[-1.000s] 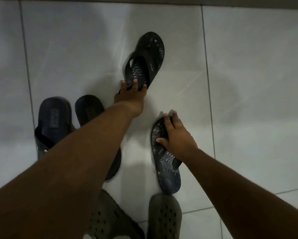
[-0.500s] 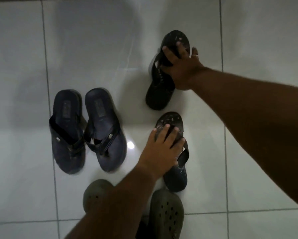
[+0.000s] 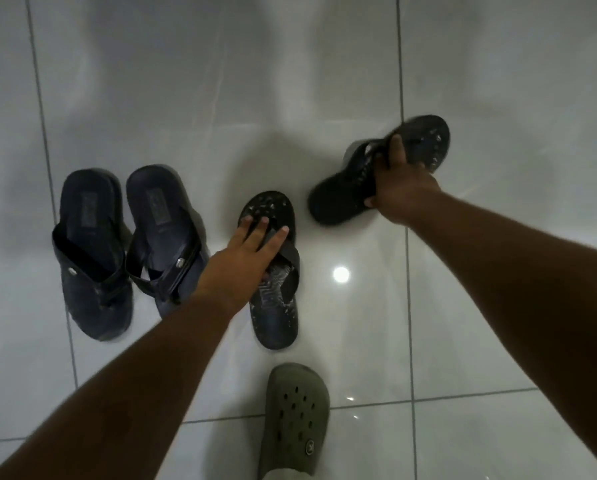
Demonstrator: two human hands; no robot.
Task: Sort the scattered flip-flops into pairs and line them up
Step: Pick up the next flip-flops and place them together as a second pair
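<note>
Two plain dark flip-flops stand side by side at the left, one beside the other. A black patterned flip-flop lies flat on the tiles in the middle, and my left hand rests on its strap and front part with fingers spread. Its patterned mate is tilted at the upper right, lifted at one end, with my right hand closed around its strap and side.
A grey-green clog on my foot stands at the bottom centre, just below the middle flip-flop. The floor is glossy white tile with dark grout lines and a lamp reflection.
My right hand has carried the far patterned flip-flop to the right and tipped it. My left hand stays on the middle flip-flop. The camera has shifted, and only one clog shows.
</note>
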